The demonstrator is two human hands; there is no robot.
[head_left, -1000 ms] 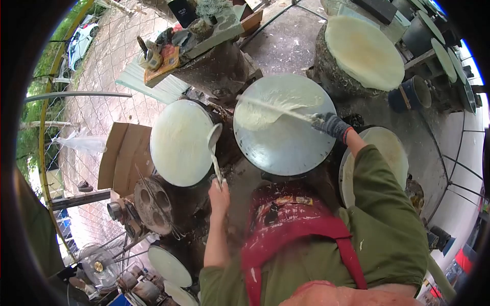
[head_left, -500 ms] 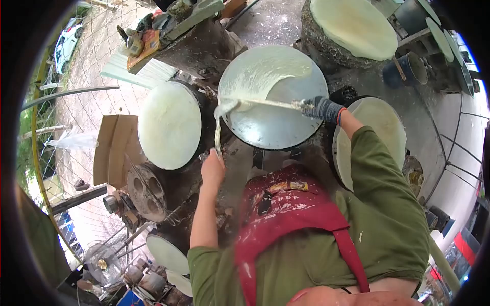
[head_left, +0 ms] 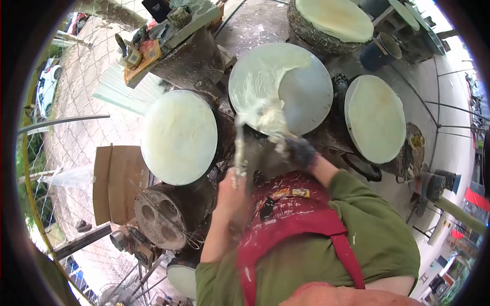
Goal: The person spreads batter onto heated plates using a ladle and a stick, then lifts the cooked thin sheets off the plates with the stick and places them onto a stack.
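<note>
A round metal griddle stands in front of me, its far and left parts coated with pale batter. My right hand, in a dark batter-stained glove, grips a long flat spreader whose blade rests on the griddle's near left edge. My bare left hand holds a ladle by its handle, the bowl up against the spreader at the griddle's rim. I wear a green long-sleeved shirt and a red apron.
A batter-covered round plate sits to the left, another to the right, a third beyond. A drum with holes and cardboard lie at the left. A cluttered bench stands behind.
My right hand has pulled the spreader back from across the griddle to its near left edge. The batter film has widened over the far and left part. The left hand has moved right with the ladle.
</note>
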